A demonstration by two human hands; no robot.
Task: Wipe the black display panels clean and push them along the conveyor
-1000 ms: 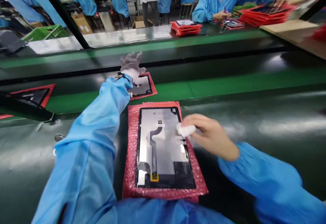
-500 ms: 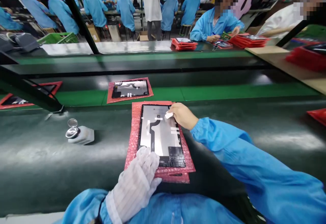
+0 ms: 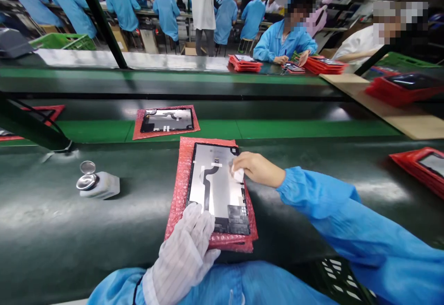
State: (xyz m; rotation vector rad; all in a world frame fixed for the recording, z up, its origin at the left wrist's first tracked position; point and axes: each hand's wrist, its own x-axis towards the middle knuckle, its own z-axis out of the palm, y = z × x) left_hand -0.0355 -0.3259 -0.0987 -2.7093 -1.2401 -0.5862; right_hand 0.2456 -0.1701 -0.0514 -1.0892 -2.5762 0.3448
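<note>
Where the panel (image 3: 222, 189) lies — green conveyor (image 3: 45, 217).

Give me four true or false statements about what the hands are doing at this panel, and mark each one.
The left hand is bare. False: it wears a white glove.
The right hand holds a white wipe against the panel. True.
The panel lies on red bubble wrap. True.
The dispenser bottle stands to the right of the panel. False: it stands to the left.
</note>
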